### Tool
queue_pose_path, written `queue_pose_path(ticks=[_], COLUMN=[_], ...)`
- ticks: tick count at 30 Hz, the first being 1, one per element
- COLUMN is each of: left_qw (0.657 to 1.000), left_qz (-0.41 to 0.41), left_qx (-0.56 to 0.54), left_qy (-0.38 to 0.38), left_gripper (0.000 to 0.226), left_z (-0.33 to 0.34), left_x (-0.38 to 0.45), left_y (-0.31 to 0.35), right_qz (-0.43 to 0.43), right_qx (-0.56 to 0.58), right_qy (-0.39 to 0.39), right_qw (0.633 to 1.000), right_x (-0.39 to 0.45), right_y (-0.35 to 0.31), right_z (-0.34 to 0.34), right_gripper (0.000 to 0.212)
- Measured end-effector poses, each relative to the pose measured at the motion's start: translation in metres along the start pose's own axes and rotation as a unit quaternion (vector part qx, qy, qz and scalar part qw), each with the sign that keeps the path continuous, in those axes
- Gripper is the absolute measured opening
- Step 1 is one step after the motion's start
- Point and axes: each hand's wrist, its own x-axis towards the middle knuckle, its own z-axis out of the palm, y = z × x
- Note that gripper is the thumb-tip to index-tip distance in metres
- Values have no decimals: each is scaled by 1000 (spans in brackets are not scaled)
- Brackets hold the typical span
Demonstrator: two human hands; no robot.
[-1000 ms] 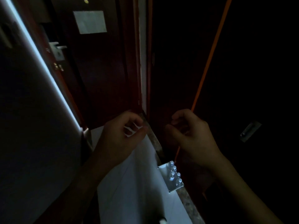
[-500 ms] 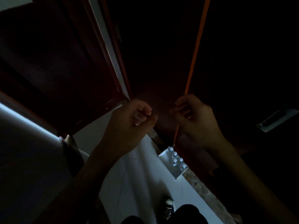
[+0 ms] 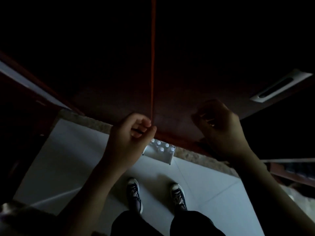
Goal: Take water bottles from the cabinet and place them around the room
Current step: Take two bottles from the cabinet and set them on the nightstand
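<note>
several water bottles [image 3: 162,147] stand capped in a white box [image 3: 157,155] on the floor by the cabinet [image 3: 187,82] base, just below your left hand [image 3: 131,138]. both hands are loosely curled; your left holds nothing you can make out, and your right hand [image 3: 219,128] is too dark to tell. expect full bottles: weighty, smooth, slightly squashy. grip mid-body, not the cap. no label is readable.

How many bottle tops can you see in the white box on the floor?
5 bottle tops show in the white box by the cabinet doors: three in a back row, two nearer. The left hand may hide more.
</note>
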Motion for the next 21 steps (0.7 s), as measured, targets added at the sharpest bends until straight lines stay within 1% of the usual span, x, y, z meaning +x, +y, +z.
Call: queue_pose_path(ticks=[2, 5, 11, 13, 15, 17, 18, 20, 21], left_qw=[999, 998, 995, 995, 994, 994, 993, 992, 991], left_qz=[-1, -5, -34, -37, -47, -59, -64, -78, -91], left_qx=[7, 17, 51, 65, 75, 81, 85, 89, 90], left_qy=[-33, -62, -76, -69, -58, -47, -42, -35, -35], left_gripper=[13, 12, 12, 11, 12, 23, 28, 32, 30], left_z=[9, 28, 95, 125, 158, 191, 206, 238, 253], left_x=[16, 35, 50, 50, 50, 50, 51, 53, 53], left_y=[-24, -60, -156, -199, -246, -295, -321, -374, -402], right_qz=[45, 105, 158, 173, 185, 198, 209, 236, 248], right_qx=[14, 61, 80, 85, 94, 100, 102, 101, 98], right_qy=[19, 44, 58, 50, 47, 46, 42, 30, 24], right_qw=[999, 992, 982, 980, 977, 974, 972, 966, 963], right_x=[0, 1, -6, -9, -13, -14, -15, -17, -17], right_y=[18, 50, 151, 195, 240, 286, 310, 362, 388], right_z=[12, 37, 101, 125, 148, 171, 184, 210, 224], right_gripper=[17, 13, 11, 11, 19, 28, 28, 21, 16])
